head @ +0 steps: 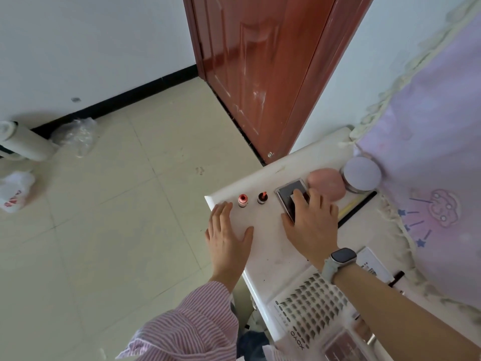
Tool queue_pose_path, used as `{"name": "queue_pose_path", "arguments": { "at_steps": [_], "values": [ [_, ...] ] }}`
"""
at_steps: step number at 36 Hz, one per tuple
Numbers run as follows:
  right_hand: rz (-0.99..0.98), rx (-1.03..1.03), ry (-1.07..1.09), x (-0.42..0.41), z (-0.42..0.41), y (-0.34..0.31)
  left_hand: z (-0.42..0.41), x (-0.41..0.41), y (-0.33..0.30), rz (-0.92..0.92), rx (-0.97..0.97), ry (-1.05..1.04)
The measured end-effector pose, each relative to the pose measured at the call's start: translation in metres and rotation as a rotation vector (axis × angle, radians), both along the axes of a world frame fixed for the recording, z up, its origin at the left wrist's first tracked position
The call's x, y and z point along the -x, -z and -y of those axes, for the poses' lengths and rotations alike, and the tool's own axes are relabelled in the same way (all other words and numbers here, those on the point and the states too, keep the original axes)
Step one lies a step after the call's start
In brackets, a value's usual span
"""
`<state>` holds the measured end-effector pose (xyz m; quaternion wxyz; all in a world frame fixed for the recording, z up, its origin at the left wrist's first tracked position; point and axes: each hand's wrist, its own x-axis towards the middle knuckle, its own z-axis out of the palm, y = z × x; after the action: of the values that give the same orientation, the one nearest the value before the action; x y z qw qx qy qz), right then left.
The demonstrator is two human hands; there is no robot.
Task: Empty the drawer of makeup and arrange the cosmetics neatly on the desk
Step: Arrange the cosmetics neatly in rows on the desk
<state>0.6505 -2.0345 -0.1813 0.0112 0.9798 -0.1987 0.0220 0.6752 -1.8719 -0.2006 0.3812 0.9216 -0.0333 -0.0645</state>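
On the white desk (270, 259), my right hand (311, 220) rests on a dark rectangular compact (287, 196), fingers spread over its near half. My left hand (226, 234) lies flat on the desk's left edge, fingers straight, holding nothing. Two small upright lipstick-like tubes stand beyond it: a pink one (242, 200) and a dark one (262, 198). Behind the compact sit a pink puff (326, 185) and a round lavender-lidded jar (361, 175). The drawer is not visible.
A false-lash card (309, 308) and a clear palette case (343, 347) lie on the near desk. A black-edged flat item (358, 205) and a white box (374, 264) sit right. Lilac cloth (429, 165) covers the right side. A door (260, 74) stands behind.
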Motion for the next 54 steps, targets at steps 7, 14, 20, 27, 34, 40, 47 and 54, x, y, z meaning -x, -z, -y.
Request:
{"name": "queue_pose_path", "arguments": {
  "at_steps": [7,14,20,27,34,40,47,54],
  "values": [
    [-0.076,0.02,0.096,-0.009,-0.013,-0.011,-0.01,0.012,-0.019,-0.055,0.148,-0.047],
    [-0.122,-0.067,0.177,-0.012,-0.017,-0.015,-0.022,0.016,-0.041,-0.107,0.232,-0.062],
    [-0.229,-0.19,0.188,-0.011,-0.016,-0.031,-0.036,0.016,-0.058,-0.197,0.249,-0.037],
    [0.138,-0.974,0.379,-0.01,-0.009,-0.097,-0.039,-0.005,-0.094,-0.189,0.326,-0.005],
    [0.283,-1.884,0.435,-0.016,-0.001,-0.189,-0.02,-0.017,-0.171,-0.218,0.549,0.224],
    [0.362,-2.009,0.267,-0.013,-0.024,-0.245,-0.002,-0.019,-0.229,0.045,0.598,0.31],
    [0.419,-1.414,0.013,-0.001,-0.026,-0.281,-0.02,-0.029,-0.277,-0.039,0.868,0.168],
    [0.482,-1.021,-0.268,-0.005,-0.034,-0.306,-0.026,-0.039,-0.302,-0.274,1.104,0.083]
  ]
}}
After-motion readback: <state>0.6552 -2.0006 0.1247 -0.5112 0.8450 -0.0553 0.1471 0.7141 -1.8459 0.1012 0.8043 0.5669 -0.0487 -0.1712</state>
